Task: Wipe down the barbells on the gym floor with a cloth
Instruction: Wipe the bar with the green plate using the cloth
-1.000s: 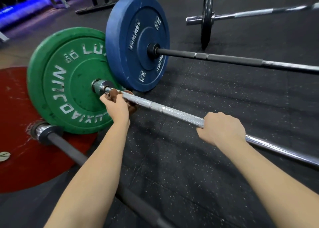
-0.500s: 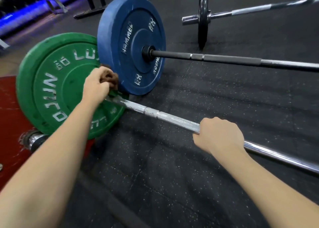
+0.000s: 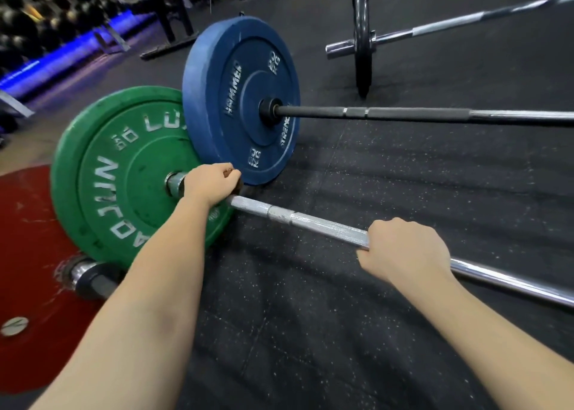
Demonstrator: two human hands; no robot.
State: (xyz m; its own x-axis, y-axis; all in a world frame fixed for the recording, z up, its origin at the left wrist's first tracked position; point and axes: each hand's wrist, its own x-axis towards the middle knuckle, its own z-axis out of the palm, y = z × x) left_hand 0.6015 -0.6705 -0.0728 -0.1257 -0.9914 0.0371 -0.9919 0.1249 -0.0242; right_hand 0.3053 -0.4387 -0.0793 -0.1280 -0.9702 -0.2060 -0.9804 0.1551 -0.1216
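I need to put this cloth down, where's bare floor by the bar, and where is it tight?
Bare floor lies between the silver bar and the black bar, right of the blue plate, and nearer you, this side of it. It is crowded around your left hand and the cloth, where the green plate, blue plate and red plate bunch together.

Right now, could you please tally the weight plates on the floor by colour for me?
Green plate: 1
Blue plate: 1
Red plate: 1
Black plate: 1
Total: 4
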